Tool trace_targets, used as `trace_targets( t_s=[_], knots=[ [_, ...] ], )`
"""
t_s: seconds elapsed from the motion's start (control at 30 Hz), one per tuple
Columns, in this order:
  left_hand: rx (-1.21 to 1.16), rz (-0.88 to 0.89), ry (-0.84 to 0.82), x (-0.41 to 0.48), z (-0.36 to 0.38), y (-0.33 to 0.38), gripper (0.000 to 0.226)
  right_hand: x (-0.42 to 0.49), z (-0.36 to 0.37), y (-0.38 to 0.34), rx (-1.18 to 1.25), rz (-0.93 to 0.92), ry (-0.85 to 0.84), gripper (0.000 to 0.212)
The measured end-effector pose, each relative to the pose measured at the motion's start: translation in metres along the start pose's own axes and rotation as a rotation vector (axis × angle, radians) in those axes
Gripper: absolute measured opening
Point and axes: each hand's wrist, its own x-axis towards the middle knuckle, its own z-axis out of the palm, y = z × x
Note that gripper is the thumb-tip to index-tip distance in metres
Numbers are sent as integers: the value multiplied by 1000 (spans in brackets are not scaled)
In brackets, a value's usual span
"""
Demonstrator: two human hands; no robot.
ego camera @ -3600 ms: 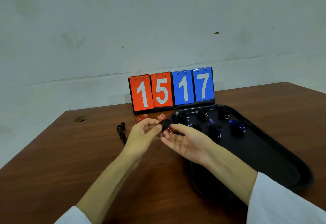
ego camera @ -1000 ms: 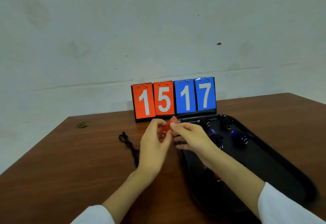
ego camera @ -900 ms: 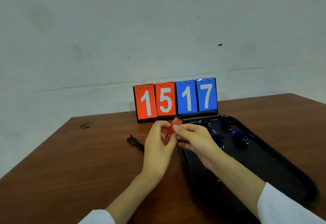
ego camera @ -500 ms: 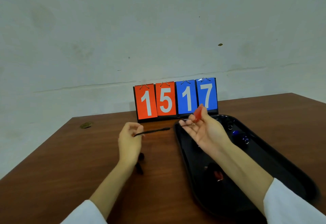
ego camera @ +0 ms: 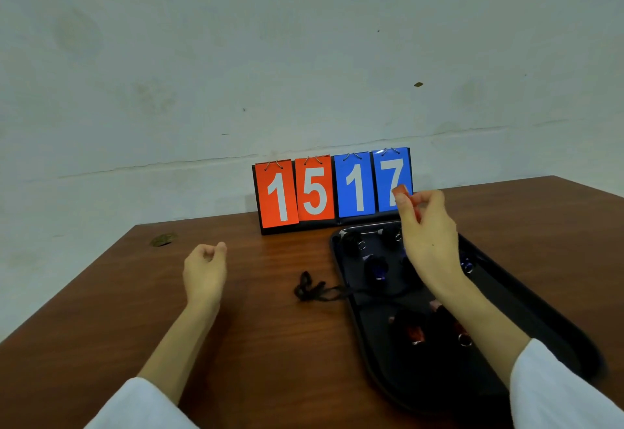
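My right hand (ego camera: 426,232) is raised over the far end of a black tray (ego camera: 526,313) and pinches a small red piece (ego camera: 401,190) between thumb and fingertips. My left hand (ego camera: 205,268) hovers over the wooden table (ego camera: 270,344) to the left, fingers curled in, with nothing in it. A black cord (ego camera: 310,290) lies bunched on the table between the hands; one end runs over the tray's rim and under my right forearm. In the tray lie several small pieces: black ones (ego camera: 353,241) at the far end, blue ones (ego camera: 376,268) in the middle, red ones (ego camera: 415,332) nearer me.
A flip scoreboard (ego camera: 332,189) reading 15 in red and 17 in blue stands at the table's far edge, against a pale wall. A small brown scrap (ego camera: 162,240) lies near the table's far left corner.
My left hand let go of the black cord, which dropped onto the table, and moved left. My right hand rose and moved right with the red piece.
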Motion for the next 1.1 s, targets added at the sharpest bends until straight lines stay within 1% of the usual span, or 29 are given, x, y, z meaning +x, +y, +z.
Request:
trace_targets(
  t_s=[0.07,0.1,0.13,0.2,0.23,0.27,0.3,0.33,0.37,0.4,0.43,0.47,0.5,0.53,0.57,0.63,0.7,0.73,0.77,0.8,0.83,0.9,0.93,0.97,1.0,1.03,1.07,1.1],
  knots=[
    [4,53,-95,-7,5,2,12,-2,5,0,97,37,-54,38],
    [27,118,-171,-13,8,3,7,-3,7,0,141,60,-90,39],
    [60,213,-271,-20,12,4,13,-4,9,-1,189,85,-125,40],
    [140,407,-543,-36,21,7,37,-4,14,-1,289,129,-172,43],
    [228,474,-674,-43,24,9,45,-4,15,-1,318,137,-179,44],
    [359,546,-763,-47,27,8,49,-3,16,-1,332,137,-176,43],
    [505,645,-789,-48,31,5,48,-3,17,-1,340,133,-169,43],
    [610,731,-771,-48,33,2,42,-3,16,0,344,131,-159,42],
    [640,784,-712,-47,32,0,30,-3,16,-1,344,126,-146,41],
    [610,794,-639,-45,31,0,17,-4,14,-2,333,113,-128,39],
    [542,783,-546,-43,29,0,8,-5,13,-3,310,92,-107,36],
    [465,745,-440,-40,28,2,12,-6,11,-3,279,66,-78,35],
    [390,662,-335,-37,25,5,16,-7,9,-3,249,38,-46,35],
    [279,522,-261,-31,22,8,18,-7,7,-3,217,14,-12,35],
    [119,334,-219,-26,17,11,20,-6,5,-3,190,-3,17,35],
    [-277,-46,-204,-13,5,13,20,-4,0,-4,148,-20,71,33],
    [-655,-357,-199,-2,-6,12,12,0,-3,-4,126,-17,110,32],
    [-789,-463,-180,2,-11,10,9,1,-4,-5,125,-7,120,32],
    [-846,-514,-146,5,-14,6,8,1,-4,-5,125,-1,123,31],
    [-809,-503,-102,8,-16,2,10,1,-5,-6,122,-2,121,30],
    [-678,-433,-62,9,-16,-1,13,1,-5,-6,123,-5,114,29],
    [-280,-217,-12,4,-13,-3,15,0,-3,-4,177,-8,57,28],
    [-111,-111,-5,0,-11,-2,13,-2,0,-4,224,-3,-2,27],
    [35,-24,-7,-8,-8,1,15,-3,4,-4,273,9,-79,26],
    [170,69,11,-14,-4,5,26,-6,8,-5,319,28,-167,24],
    [268,187,32,-22,0,9,38,-9,13,-6,356,46,-260,22],
    [314,306,37,-32,4,15,43,-14,16,-8,376,52,-350,22],
    [286,407,8,-42,9,22,38,-18,20,-11,375,41,-431,21]
  ],
)
